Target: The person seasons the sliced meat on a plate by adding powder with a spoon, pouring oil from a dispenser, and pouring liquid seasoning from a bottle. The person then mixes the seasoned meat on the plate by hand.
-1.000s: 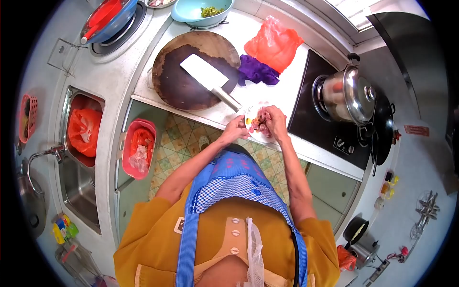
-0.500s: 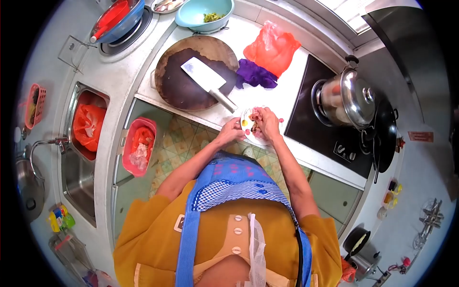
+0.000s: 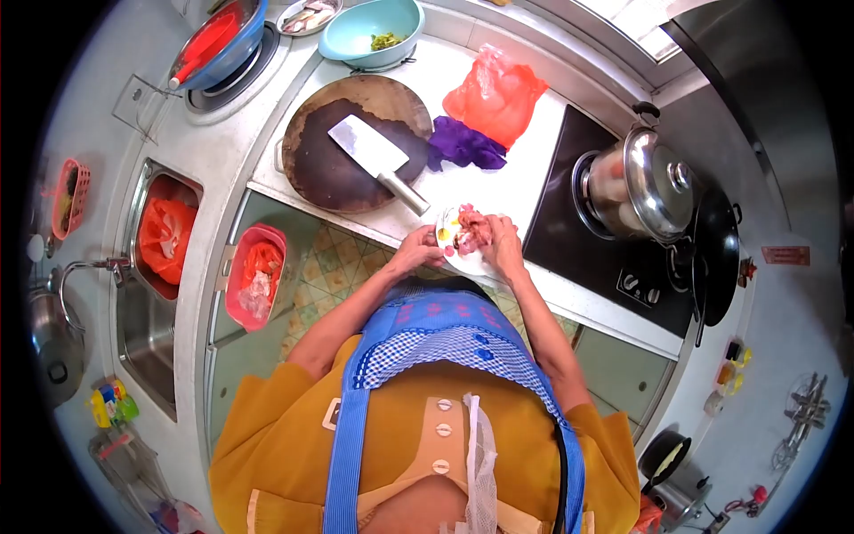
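A small white plate (image 3: 471, 263) with a yellow and pink pattern is at the front edge of the counter. Pieces of reddish raw meat (image 3: 471, 230) lie heaped on it. My left hand (image 3: 418, 250) grips the plate's left rim, fingers closed. At the right side of the plate, my right hand (image 3: 504, 247) has its fingers curled against the meat; part of the rim is hidden behind it. A cleaver (image 3: 374, 153) rests on the round wooden chopping board (image 3: 313, 182), its handle pointing toward the plate.
Right of the plate is a black cooktop (image 3: 569, 227) with a lidded steel pot (image 3: 636, 182). A purple cloth (image 3: 465, 145) and red plastic bag (image 3: 498, 93) lie behind. A blue bowl (image 3: 351, 34) stands farther back. A pink bin (image 3: 233, 294) hangs at the left cabinet.
My right hand has come down from over the meat to the plate's right side, and more of the meat shows. My left hand still holds the plate. The whole view has shifted slightly.
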The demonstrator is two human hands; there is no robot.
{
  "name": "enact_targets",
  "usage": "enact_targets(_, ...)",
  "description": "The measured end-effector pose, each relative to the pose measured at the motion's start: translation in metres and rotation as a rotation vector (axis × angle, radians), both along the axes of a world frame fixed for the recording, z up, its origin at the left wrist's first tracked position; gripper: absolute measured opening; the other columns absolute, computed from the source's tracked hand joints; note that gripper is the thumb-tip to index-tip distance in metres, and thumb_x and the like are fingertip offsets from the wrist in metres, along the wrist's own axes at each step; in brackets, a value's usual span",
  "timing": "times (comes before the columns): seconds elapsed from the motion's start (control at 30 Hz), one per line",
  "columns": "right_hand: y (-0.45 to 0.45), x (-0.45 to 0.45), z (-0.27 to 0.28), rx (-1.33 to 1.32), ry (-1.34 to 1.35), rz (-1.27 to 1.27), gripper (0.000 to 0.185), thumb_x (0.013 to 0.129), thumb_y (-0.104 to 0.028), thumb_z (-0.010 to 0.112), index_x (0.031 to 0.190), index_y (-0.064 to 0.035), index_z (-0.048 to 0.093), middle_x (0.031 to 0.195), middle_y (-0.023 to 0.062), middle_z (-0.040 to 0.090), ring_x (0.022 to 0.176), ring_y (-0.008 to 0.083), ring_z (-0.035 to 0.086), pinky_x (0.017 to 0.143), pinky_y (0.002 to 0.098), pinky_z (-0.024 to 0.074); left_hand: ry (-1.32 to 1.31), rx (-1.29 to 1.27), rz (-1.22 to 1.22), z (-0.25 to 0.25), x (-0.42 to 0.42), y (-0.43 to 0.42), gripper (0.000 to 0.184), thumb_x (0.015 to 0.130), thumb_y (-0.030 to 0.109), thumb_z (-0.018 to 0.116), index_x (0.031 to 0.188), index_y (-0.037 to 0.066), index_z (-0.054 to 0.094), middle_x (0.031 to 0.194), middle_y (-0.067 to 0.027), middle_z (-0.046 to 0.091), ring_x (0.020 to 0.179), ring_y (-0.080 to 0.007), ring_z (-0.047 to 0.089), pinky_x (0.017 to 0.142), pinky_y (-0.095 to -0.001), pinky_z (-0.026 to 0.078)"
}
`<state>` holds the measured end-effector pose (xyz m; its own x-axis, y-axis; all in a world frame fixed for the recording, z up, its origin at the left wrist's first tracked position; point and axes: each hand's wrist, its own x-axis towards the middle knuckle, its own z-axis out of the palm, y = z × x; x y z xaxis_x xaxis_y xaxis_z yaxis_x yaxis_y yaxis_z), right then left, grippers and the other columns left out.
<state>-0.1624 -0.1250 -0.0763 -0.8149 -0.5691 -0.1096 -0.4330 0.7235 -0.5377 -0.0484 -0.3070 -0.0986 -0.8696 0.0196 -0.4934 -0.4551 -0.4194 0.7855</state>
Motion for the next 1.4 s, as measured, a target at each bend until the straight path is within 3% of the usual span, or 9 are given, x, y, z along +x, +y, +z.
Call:
enact_targets(0.17,0.002,-0.013,0.026,-0.238,-0.406,-0.126,0.035,0.066,-0.012,0.068,0.098,-0.0040,0.059,0.107,0.0211,0.050,0.065,0.0307,0.061,0.063,0.0352,0.0495,-0.010,-0.030,-0.026,0.008,-0.001,-0.001,0.051,0.077,0.003,0.058,0.125,0.000,0.042,0.094,-0.0097,0.061,0.077,-0.0146,0.061,0.064,-0.0236,0.052)
enact_targets(0.4,-0.019,-0.002,0.057,-0.012,0.070,0.448,0.071,0.057,-0.008,0.073,0.122,-0.0185,0.047,0.127,0.0101,0.042,0.114,0.0312,0.044,0.086,0.0396,0.0424,0.031,-0.025,-0.049,-0.003,-0.002,-0.003,0.050,0.077,0.005,0.059,0.124,0.000,0.042,0.095,-0.0098,0.061,0.079,-0.0147,0.061,0.066,-0.0249,0.052)
enact_targets(0.63,-0.027,-0.012,0.020,0.258,0.269,0.485,0.079,0.052,-0.013,0.076,0.124,-0.0207,0.044,0.128,0.0095,0.041,0.116,0.0335,0.040,0.082,0.0433,0.0447,0.044,-0.016,-0.050,-0.004,0.000,-0.002,0.050,0.077,0.005,0.058,0.124,0.002,0.042,0.096,-0.0090,0.060,0.078,-0.0147,0.061,0.066,-0.0251,0.053)
enact_targets(0.83,-0.025,-0.020,0.022,0.197,-0.036,0.286,0.057,0.063,-0.011,0.070,0.116,-0.0091,0.049,0.102,0.0191,0.058,0.091,0.0294,0.060,0.072,0.0411,0.0503,0.042,-0.044,-0.047,0.000,0.000,0.000,0.048,0.078,0.005,0.057,0.124,0.003,0.043,0.095,-0.0079,0.060,0.078,-0.0139,0.060,0.066,-0.0240,0.052)
enact_targets(0.9,-0.019,-0.033,0.020,0.089,-0.652,0.008,0.041,0.067,-0.014,0.069,0.105,-0.0044,0.055,0.088,0.0195,0.061,0.085,0.0263,0.063,0.072,0.0402,0.0502,0.028,-0.049,-0.051,0.001,0.000,0.000,0.048,0.078,0.005,0.056,0.124,0.003,0.044,0.095,-0.0077,0.060,0.078,-0.0136,0.060,0.065,-0.0239,0.052)
enact_targets(0.97,-0.013,-0.032,0.018,0.000,-0.698,-0.078,0.033,0.069,-0.017,0.068,0.095,-0.0010,0.059,0.081,0.0161,0.063,0.080,0.0242,0.064,0.071,0.0346,0.0513,0.046,-0.041,-0.025,0.001,0.001,0.001,0.046,0.078,0.006,0.057,0.123,0.003,0.045,0.094,-0.0073,0.060,0.078,-0.0132,0.060,0.066,-0.0242,0.051)
enact_targets(1.07,-0.007,-0.030,0.029,0.038,-0.239,0.250,0.051,0.061,-0.025,0.073,0.108,-0.0127,0.059,0.106,0.0177,0.057,0.087,0.0279,0.062,0.075,0.0369,0.0499,0.038,-0.075,-0.037,-0.004,0.001,0.002,0.044,0.078,0.008,0.059,0.119,0.003,0.047,0.094,-0.0073,0.060,0.078,-0.0132,0.060,0.066,-0.0248,0.052)
enact_targets(1.2,-0.029,-0.012,0.040,0.189,-0.022,0.166,0.081,0.052,-0.035,0.078,0.124,-0.0189,0.045,0.130,0.0113,0.040,0.099,0.0304,0.055,0.079,0.0461,0.0457,0.027,-0.092,-0.045,0.001,0.000,0.002,0.041,0.078,0.011,0.062,0.116,0.003,0.048,0.095,-0.0075,0.060,0.079,-0.0136,0.060,0.067,-0.0250,0.052)
enact_targets(1.4,-0.047,-0.007,0.018,0.304,0.194,0.224,0.073,0.052,-0.033,0.076,0.116,-0.0152,0.048,0.122,0.0094,0.047,0.092,0.0330,0.054,0.072,0.0469,0.0468,0.050,-0.075,-0.059,-0.002,-0.001,0.001,0.040,0.077,0.010,0.063,0.114,0.002,0.049,0.094,-0.0075,0.060,0.079,-0.0135,0.060,0.067,-0.0256,0.052)
